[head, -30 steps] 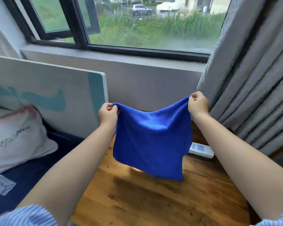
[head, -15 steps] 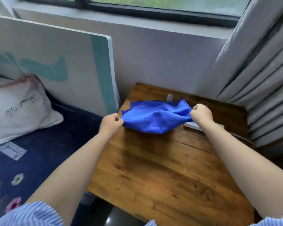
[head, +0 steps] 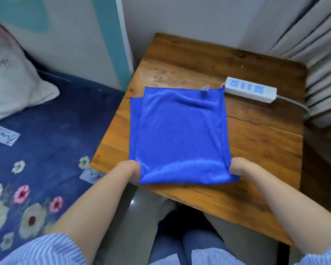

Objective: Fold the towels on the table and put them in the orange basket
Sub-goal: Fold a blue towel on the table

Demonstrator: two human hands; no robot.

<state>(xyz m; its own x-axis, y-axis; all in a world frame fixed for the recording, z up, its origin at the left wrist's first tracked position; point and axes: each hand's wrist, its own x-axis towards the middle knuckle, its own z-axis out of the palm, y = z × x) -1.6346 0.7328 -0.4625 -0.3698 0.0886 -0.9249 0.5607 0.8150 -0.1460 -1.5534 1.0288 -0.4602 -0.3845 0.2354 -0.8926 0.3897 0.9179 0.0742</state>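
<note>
A bright blue towel [head: 180, 134] lies flat on the wooden table [head: 256, 146], folded double with a strip of the lower layer showing along its left side. A small tag sticks out at its far edge. My left hand [head: 129, 170] pinches the towel's near left corner. My right hand [head: 239, 168] pinches the near right corner. Both hands rest at the table's front part, with the towel stretched between them. No orange basket is in view.
A white power strip [head: 250, 89] lies on the table just beyond the towel's far right corner, its cable running right. A bed with a dark blue flowered sheet [head: 38, 142] and a white pillow [head: 10, 79] is on the left. Grey curtains [head: 313, 35] hang at the right.
The towel was held up in the air, then came down onto the table. Now it lies spread flat and my hands have drawn its near edge toward me.
</note>
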